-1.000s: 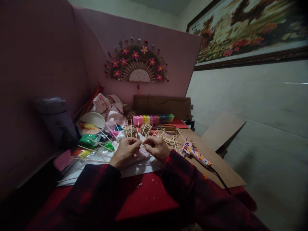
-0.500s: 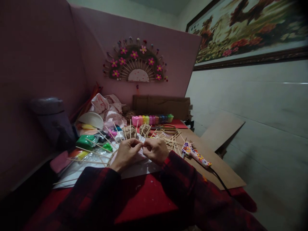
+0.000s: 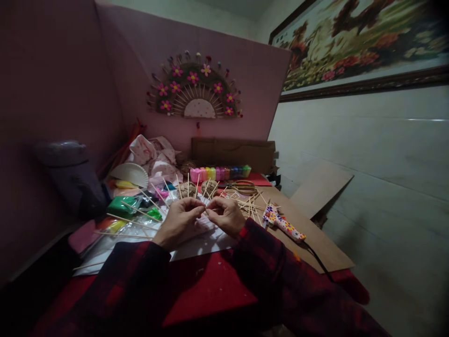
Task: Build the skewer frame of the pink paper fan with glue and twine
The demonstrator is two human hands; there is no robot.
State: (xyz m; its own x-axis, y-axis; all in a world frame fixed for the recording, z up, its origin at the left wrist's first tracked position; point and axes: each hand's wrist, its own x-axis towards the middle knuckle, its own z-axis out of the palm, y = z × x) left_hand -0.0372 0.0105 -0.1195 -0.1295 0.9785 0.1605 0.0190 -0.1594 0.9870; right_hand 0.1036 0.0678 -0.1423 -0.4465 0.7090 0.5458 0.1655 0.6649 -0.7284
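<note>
Your left hand (image 3: 177,221) and your right hand (image 3: 227,216) meet fingertip to fingertip over the middle of the red-covered table (image 3: 206,285), a little back from its near edge. Each grip is closed. Thumb and forefinger of both hands pinch the spot where the fan of thin wooden skewers (image 3: 138,210) comes together, and the two pinches touch each other. What exactly sits between your fingertips there is too small to make out.

The skewers spread out from under your hands toward the left edge and the far edge. They lie over a pale sheet (image 3: 203,245) and a green plastic packet (image 3: 121,205).

Just beyond your right hand, a loose heap of wooden skewers (image 3: 247,202) rests on a brown cardboard sheet (image 3: 315,248). This sheet covers the right side of the table. A white glue gun with coloured dots (image 3: 280,224) lies on the same cardboard, near your right wrist, and its black cord (image 3: 317,262) runs toward the near right corner.

Along the far edge, a row of coloured clay tubs (image 3: 219,173) stands in front of a flat brown cardboard box (image 3: 233,154). A white fluted paper plate (image 3: 129,174) sits toward the far left corner, and a dark grey lidded flask (image 3: 70,175) stands at the left edge.
</note>
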